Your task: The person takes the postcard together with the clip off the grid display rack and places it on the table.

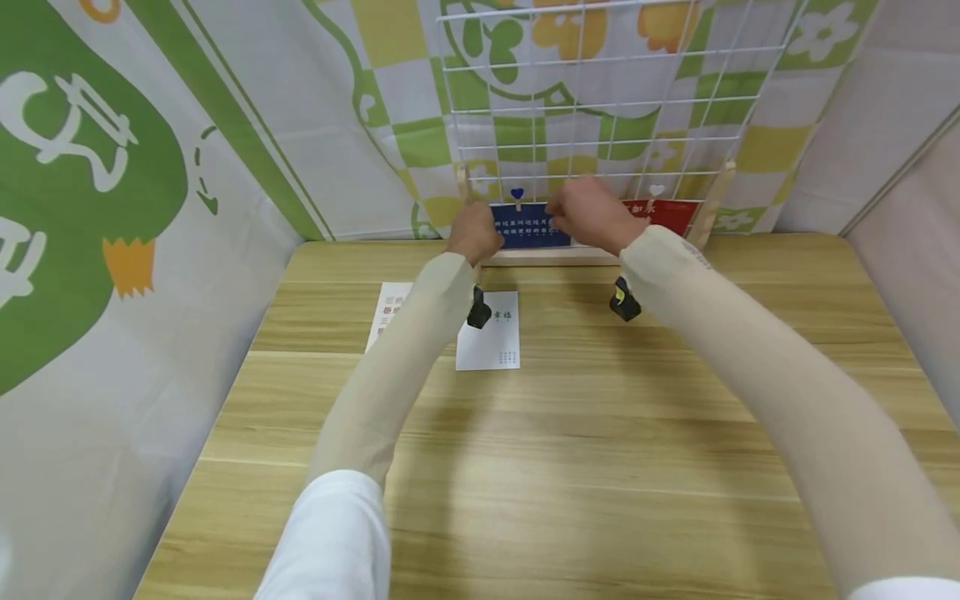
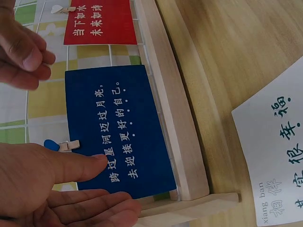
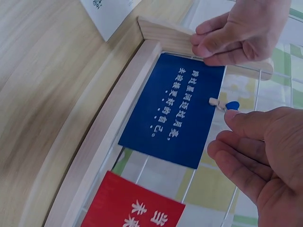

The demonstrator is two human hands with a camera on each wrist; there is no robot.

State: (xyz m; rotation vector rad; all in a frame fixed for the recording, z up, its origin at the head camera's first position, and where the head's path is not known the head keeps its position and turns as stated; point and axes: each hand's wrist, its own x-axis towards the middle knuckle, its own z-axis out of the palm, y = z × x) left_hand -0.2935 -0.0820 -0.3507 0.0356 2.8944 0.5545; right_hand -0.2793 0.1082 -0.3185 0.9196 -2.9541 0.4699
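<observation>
A dark blue card (image 2: pixel 113 127) with white writing hangs on the white wire grid (image 1: pixel 573 137), held by a small wooden clip (image 3: pixel 218 103) with a blue heart. My left hand (image 1: pixel 476 232) is at the card's left edge, fingers nearly straight, its thumb (image 2: pixel 85 168) overlapping the card in the left wrist view. Over the card's right part in the head view is my right hand (image 1: pixel 596 215), fingers loosely bent with nothing between them; its thumb tip comes close to the heart in the right wrist view. A red card (image 2: pixel 102 21) hangs to the right under a white-heart clip (image 2: pixel 62 9).
The grid stands in a wooden base (image 1: pixel 551 257) with slanted side posts (image 1: pixel 712 204) at the table's back. Two white cards, a left one (image 1: pixel 386 308) and a right one (image 1: pixel 487 346), lie on the wooden table (image 1: pixel 570 475). Printed cloth walls (image 1: pixel 330 125) surround it.
</observation>
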